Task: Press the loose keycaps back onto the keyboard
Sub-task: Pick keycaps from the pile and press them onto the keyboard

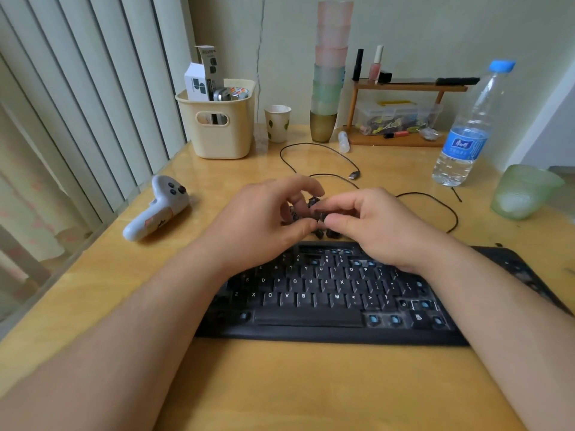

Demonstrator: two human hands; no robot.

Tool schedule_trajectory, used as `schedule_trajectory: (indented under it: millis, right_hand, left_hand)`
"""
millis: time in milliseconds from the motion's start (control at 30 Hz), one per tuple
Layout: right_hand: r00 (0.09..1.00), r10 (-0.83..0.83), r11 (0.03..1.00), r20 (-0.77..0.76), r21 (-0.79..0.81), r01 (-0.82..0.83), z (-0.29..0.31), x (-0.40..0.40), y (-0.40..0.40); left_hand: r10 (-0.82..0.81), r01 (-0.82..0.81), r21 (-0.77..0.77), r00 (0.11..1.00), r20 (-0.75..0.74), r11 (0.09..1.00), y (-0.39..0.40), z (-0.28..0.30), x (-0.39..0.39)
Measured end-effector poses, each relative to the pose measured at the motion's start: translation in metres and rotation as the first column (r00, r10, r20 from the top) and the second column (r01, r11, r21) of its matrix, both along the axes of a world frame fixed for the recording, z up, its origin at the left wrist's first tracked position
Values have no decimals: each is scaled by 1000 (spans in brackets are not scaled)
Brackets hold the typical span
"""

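A black keyboard [311, 309] lies on the wooden desk in front of me, with several bare blue switch stems showing along its top rows and lower right. A small pile of loose black keycaps [323, 233] sits on the desk just behind the keyboard's top edge. My left hand [264, 222] and my right hand [373, 225] hover over that pile, fingertips nearly touching. My right thumb and forefinger pinch a dark keycap [320, 215]. My left fingers curl around other keycaps, partly hiding them.
A white game controller [158, 209] lies left of my hands. The keyboard's black cable [323, 160] loops behind them. A cream basket [217, 119], paper cup [277, 122], stacked cups [329, 73], small wooden shelf [401, 113], water bottle [469, 126] and green cup [522, 191] stand around the desk's back and right.
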State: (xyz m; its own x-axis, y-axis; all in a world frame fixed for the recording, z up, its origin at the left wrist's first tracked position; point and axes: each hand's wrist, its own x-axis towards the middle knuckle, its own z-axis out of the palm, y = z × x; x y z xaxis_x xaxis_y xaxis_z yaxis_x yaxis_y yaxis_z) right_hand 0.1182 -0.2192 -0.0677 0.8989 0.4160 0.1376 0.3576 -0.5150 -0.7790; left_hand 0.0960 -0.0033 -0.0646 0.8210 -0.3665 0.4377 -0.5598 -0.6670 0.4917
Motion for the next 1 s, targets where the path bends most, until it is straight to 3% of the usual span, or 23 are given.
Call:
schedule_trajectory:
  millis: [100,200,267,567,800,1000]
  right_hand:
    - [999,-46,990,-21,136,48,0,-2,0]
    - [988,-48,926,-145,365,98,4,-5,-2]
    - [983,-50,902,-174,415,119,1,-7,-2]
    - [988,-67,912,-140,394,118,6,-17,-9]
    - [991,-80,940,-103,324,110,11,-23,-8]
    - [974,-178,981,138,101,165,11,-24,-8]
  left_hand:
    - [-26,27,-20,996,85,999,-4,0,-1]
    - [-7,14,-49,989,146,999,-8,2,-4]
    - [5,6,-61,986,166,998,-13,1,-6]
    - [-13,22,-216,999,44,976,-18,0,-10]
    - [11,-10,-202,1000,4,979,-15,-1,-10]
    - [49,-46,-138,999,14,989,-14,1,-10]
